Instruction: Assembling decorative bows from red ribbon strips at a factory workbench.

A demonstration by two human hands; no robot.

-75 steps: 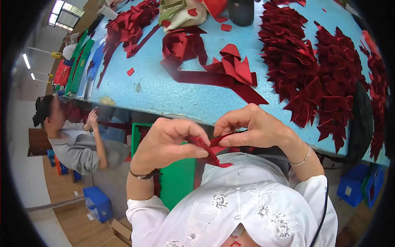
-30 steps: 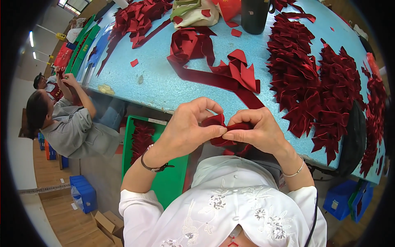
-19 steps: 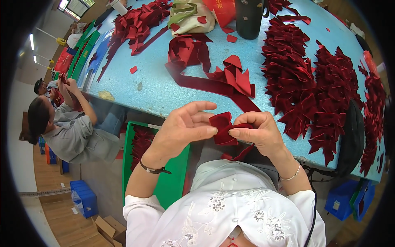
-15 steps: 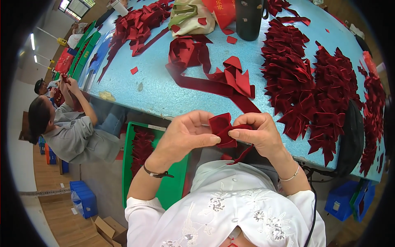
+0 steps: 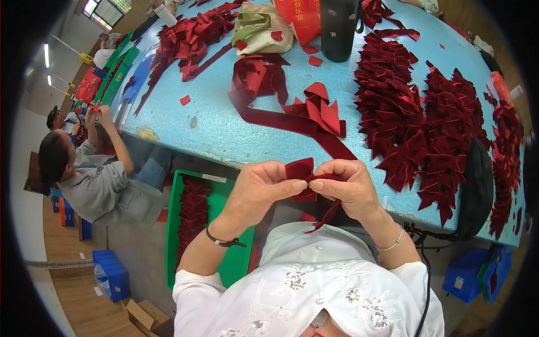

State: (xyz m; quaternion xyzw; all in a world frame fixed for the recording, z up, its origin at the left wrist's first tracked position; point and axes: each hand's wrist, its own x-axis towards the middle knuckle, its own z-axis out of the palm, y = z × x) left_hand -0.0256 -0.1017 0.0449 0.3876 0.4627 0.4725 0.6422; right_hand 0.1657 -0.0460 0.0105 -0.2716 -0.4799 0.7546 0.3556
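Note:
My left hand [image 5: 259, 189] and my right hand [image 5: 348, 188] meet just below the front edge of the blue table [image 5: 213, 126]. Between their fingertips they pinch a small folded piece of dark red velvet ribbon [image 5: 299, 171]; a thin red tail hangs down from under my right hand. A long strip of the same ribbon [image 5: 292, 115] lies on the table just beyond my hands, ending in a loose folded heap.
Large piles of finished red ribbon pieces [image 5: 426, 123] cover the table's right side. A dark cylinder [image 5: 339, 28] and a beige bag [image 5: 261, 31] stand at the back. A green crate [image 5: 191, 224] with red pieces sits on the floor below left. Seated people [image 5: 95, 180] work at left.
My hands have stayed together at the table edge, working the ribbon piece. It has gone from a narrow pinch to a flatter square fold, and both hands have closed in on it.

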